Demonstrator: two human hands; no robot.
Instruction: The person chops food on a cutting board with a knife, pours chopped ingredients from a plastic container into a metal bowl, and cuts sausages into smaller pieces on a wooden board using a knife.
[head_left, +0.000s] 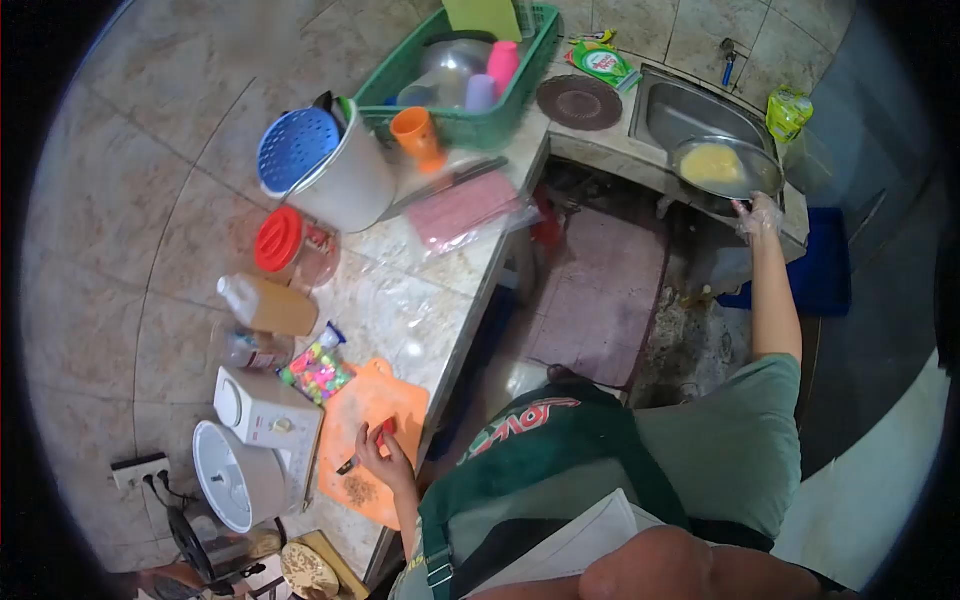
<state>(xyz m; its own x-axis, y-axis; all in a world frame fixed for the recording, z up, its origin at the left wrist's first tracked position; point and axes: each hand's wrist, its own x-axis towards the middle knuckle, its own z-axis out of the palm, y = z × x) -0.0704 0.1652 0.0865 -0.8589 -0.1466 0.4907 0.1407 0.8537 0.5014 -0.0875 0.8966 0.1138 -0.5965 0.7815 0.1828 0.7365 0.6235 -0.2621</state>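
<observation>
At the right, my right hand [762, 218], in a thin clear plastic glove, grips the near rim of a round metal bowl [757, 183]. A pale yellow mass [712, 164] lies in the bowl, which is at the front edge of the sink. On the left, my left hand [385, 462] is over an orange cutting board [362, 405], its fingers curled round a slim tool with a red part [383, 430] and a dark end, perhaps a small knife. Brown crumbs [360, 490] lie on the board just below that hand.
A metal sink [690, 108] is beyond the bowl. Along the counter stand a green basket of dishes [465, 128], an orange cup [418, 140], a white bucket [350, 185], a red-lidded jar [315, 255], a jug [270, 305] and a white appliance [265, 410]. A pink packet [465, 210] lies near the edge.
</observation>
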